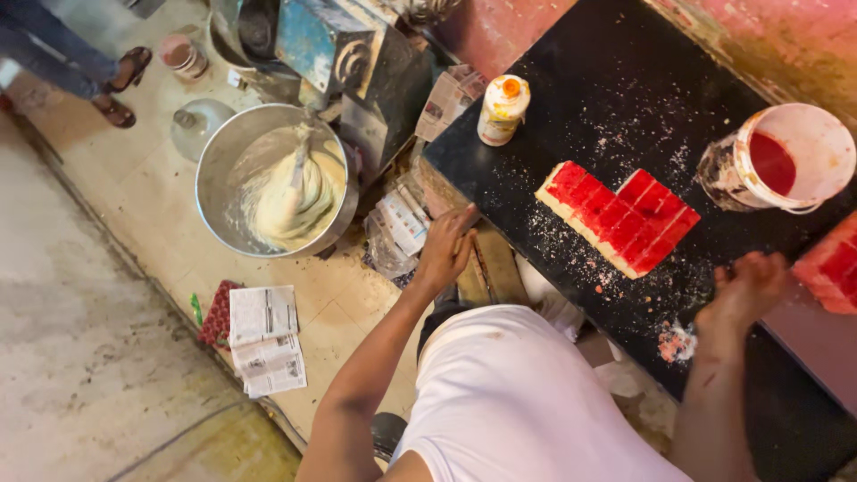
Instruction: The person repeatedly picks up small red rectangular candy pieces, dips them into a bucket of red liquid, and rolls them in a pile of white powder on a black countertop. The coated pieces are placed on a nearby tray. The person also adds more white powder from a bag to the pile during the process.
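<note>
Hands rested on black surface: left hand lay flat, fingers loosely spread, at its near edge; right hand open, palm down, empty. Red-topped cake slab sat between them, slightly beyond. Steady bracing would suit any handling.

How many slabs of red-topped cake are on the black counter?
2: one red-topped slab mid-counter, a second slab at the right edge beside the right hand, partly cut off by the frame.
</note>
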